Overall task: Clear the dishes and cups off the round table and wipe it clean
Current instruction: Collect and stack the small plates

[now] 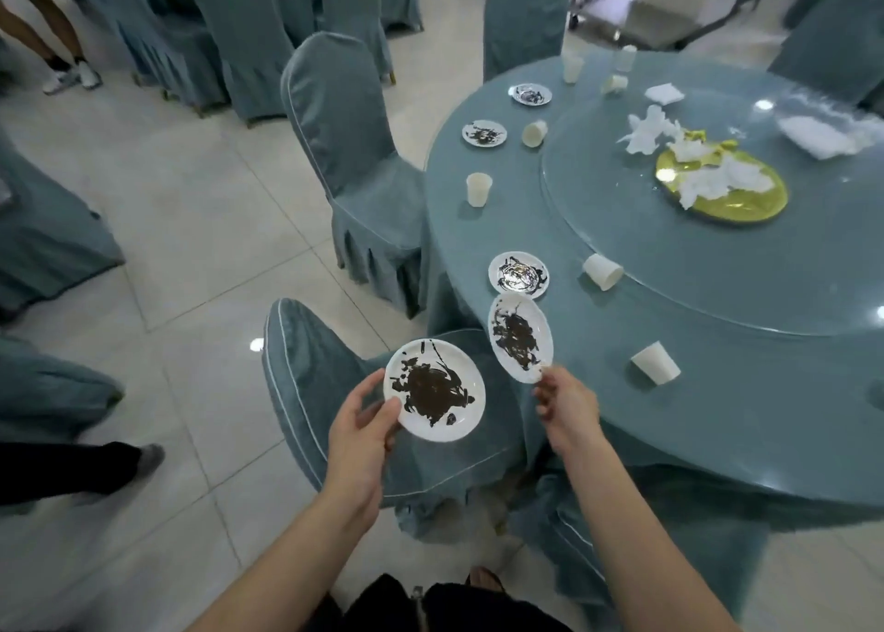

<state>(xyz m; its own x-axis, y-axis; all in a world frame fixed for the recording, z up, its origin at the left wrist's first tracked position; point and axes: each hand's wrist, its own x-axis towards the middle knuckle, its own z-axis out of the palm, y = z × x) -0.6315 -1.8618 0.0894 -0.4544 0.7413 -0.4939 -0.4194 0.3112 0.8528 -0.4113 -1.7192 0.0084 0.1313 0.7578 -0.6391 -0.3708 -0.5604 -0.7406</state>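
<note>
A sauce-smeared plate (434, 389) is gripped by the left hand (359, 433) over a chair (306, 392); a second plate (520, 338) is pinched at its rim by the right hand (569, 404) — tilted, beside the round table (717, 392), where a third plate (518, 273) is left.

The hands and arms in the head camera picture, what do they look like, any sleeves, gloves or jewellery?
Both are a person's bare arms. The left hand and right hand wear no gloves, and no rings, watch or bracelet show. Neither forearm has a sleeve as far as the picture reaches; the upper arms are out of view. Dark clothing shows at the bottom edge, between the arms.
</note>
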